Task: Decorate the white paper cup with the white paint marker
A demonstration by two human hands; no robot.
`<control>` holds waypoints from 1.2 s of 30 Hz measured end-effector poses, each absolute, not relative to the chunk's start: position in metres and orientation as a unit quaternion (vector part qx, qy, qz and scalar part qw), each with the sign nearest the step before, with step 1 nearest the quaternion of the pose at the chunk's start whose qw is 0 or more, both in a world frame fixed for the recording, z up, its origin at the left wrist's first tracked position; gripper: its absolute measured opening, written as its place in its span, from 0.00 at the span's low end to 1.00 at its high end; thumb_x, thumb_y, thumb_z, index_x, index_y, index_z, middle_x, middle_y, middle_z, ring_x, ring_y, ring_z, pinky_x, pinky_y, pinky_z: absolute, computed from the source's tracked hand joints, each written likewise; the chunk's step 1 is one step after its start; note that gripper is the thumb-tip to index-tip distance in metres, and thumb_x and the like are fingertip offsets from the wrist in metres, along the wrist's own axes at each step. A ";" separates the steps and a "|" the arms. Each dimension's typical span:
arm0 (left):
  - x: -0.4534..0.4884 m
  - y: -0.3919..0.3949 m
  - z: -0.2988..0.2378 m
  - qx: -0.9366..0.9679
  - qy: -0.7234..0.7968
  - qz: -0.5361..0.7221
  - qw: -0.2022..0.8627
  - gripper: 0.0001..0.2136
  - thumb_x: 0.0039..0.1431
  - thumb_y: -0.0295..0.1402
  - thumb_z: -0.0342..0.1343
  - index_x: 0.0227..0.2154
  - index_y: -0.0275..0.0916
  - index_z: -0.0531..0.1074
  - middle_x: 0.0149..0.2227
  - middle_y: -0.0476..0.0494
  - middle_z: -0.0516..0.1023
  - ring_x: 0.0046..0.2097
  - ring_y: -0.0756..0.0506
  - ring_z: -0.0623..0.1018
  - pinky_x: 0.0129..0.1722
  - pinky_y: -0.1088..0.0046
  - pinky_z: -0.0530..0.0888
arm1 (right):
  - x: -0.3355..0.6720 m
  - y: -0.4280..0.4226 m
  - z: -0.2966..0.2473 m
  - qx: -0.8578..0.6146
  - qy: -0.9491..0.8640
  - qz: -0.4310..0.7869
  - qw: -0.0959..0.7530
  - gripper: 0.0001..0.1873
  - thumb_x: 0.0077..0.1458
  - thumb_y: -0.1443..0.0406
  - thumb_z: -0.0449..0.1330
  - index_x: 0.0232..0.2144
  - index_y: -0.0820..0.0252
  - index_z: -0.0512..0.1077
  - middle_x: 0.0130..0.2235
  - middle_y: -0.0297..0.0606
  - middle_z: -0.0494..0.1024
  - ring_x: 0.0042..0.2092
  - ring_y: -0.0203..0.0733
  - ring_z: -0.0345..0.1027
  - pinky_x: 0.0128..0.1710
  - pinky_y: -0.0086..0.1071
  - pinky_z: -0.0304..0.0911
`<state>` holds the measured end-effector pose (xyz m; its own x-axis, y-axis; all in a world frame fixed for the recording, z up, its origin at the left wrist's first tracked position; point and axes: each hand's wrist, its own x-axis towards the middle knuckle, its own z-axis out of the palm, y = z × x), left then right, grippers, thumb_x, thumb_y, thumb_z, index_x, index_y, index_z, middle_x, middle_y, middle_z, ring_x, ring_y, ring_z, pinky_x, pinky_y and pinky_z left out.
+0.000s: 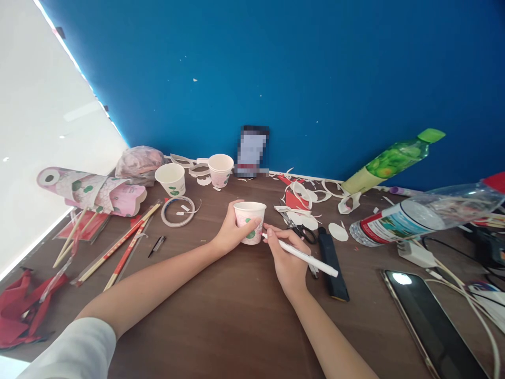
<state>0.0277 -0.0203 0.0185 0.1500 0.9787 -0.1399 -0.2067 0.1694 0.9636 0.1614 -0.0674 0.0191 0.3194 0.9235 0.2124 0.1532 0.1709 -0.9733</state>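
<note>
In the middle of the table, my left hand (232, 230) is wrapped round a paper cup (249, 210) printed in pink with green leaves. The cup is upright, its mouth facing up. My right hand (289, 259) grips a white pen (311, 260) like a writing tool. The pen's tip is at the cup's right side; whether it touches the wall I cannot tell. Two more paper cups, one (170, 179) at the left and another (221, 169) farther back, stand behind my hands.
A phone (251, 150) leans on the blue wall. Right: paper scraps (303, 202), scissors (302, 231), a black case (332, 266), a green bottle (389, 166), a clear bottle (402, 221), a second phone (430, 321), cables. Left: a tape roll (177, 225), chopsticks (130, 239), a pink cup-paper construction (92, 193), red ribbon (23, 308).
</note>
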 end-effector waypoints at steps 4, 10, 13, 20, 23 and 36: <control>0.027 -0.020 0.019 0.433 0.441 0.475 0.626 0.33 0.44 0.38 0.66 0.51 0.40 0.56 0.47 0.41 0.71 0.46 0.44 0.74 0.49 0.65 0.70 | 0.161 -0.067 0.022 -0.555 -0.475 0.324 0.601 0.10 0.49 0.61 0.64 0.20 0.57 0.71 0.35 0.40 0.84 0.39 0.48 0.80 0.39 0.40 0.76; 0.028 -0.021 0.018 0.439 0.436 0.474 0.626 0.33 0.45 0.39 0.65 0.51 0.40 0.55 0.48 0.39 0.70 0.47 0.43 0.73 0.50 0.64 0.70 | 0.159 -0.067 0.024 -0.560 -0.470 0.312 0.607 0.09 0.49 0.60 0.65 0.22 0.57 0.72 0.35 0.40 0.84 0.38 0.48 0.80 0.40 0.41 0.76; 0.028 -0.021 0.017 0.445 0.434 0.472 0.625 0.34 0.45 0.40 0.65 0.52 0.40 0.54 0.49 0.39 0.70 0.47 0.43 0.74 0.49 0.63 0.70 | 0.159 -0.067 0.024 -0.566 -0.471 0.307 0.604 0.09 0.49 0.59 0.65 0.22 0.57 0.72 0.34 0.40 0.84 0.38 0.48 0.80 0.40 0.42 0.75; 0.028 -0.021 0.020 0.437 0.436 0.477 0.626 0.34 0.43 0.40 0.67 0.51 0.40 0.56 0.48 0.40 0.70 0.47 0.44 0.74 0.49 0.65 0.70 | 0.160 -0.068 0.024 -0.568 -0.466 0.314 0.601 0.10 0.49 0.58 0.65 0.23 0.56 0.72 0.35 0.39 0.84 0.38 0.48 0.79 0.41 0.41 0.75; 0.028 -0.021 0.019 0.436 0.434 0.480 0.625 0.34 0.43 0.39 0.67 0.51 0.40 0.56 0.48 0.40 0.71 0.47 0.43 0.74 0.50 0.64 0.70 | 0.161 -0.067 0.022 -0.563 -0.464 0.317 0.605 0.10 0.49 0.58 0.65 0.23 0.56 0.72 0.35 0.39 0.84 0.39 0.49 0.80 0.40 0.42 0.75; 0.027 -0.021 0.017 0.441 0.434 0.476 0.625 0.34 0.44 0.39 0.67 0.52 0.40 0.55 0.49 0.39 0.70 0.48 0.43 0.74 0.51 0.63 0.70 | 0.160 -0.068 0.023 -0.575 -0.469 0.309 0.594 0.10 0.49 0.58 0.65 0.23 0.56 0.73 0.34 0.39 0.84 0.37 0.47 0.79 0.40 0.41 0.75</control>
